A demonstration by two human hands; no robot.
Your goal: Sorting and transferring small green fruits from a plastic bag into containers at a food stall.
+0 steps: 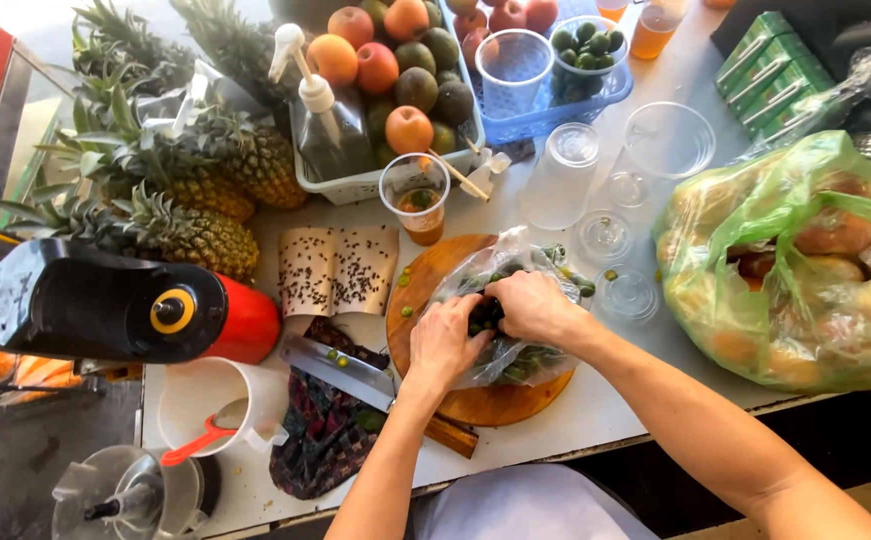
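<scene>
A white surface (615, 400) at a fruit stand is crowded with produce and cups. On a round wooden cutting board (425, 275) near its front edge lies a clear plastic bag (515, 262) of small green limes (530, 362). Both hands meet at the bag's mouth. The left hand (445, 342) has its fingers curled and pushed into the opening, closed around limes inside. The right hand (532, 305) is bent over the top, gripping the bag's plastic and touching the left hand. A cleaver (340, 368) lies on a dark cloth (320, 440) just left of the board. A green bag of oranges (790, 260) sits to the right, pineapples (175, 180) to the left.
</scene>
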